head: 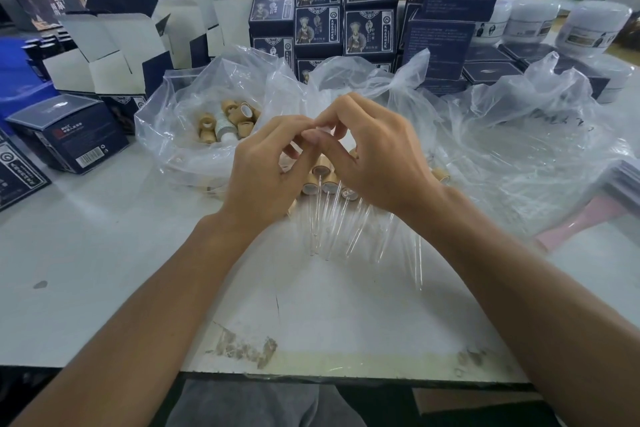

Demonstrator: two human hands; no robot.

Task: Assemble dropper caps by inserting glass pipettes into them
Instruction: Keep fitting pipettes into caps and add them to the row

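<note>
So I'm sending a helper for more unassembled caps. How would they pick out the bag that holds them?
Start at the stack of dark blue printed boxes at the back of the white table. Just in front and left of it sits an open clear plastic bag holding loose tan caps. Unlike the finished caps under the hands, these have no glass pipettes.

One head-worn wide-angle view, looking forward and down from the desk's (pixel 104 253) near edge; close over it; stacked boxes (pixel 369 7) line the far edge.

Left hand (pixel 266 163) and right hand (pixel 374 152) meet fingertip to fingertip, fingers curled, each grip pinching something small
</note>
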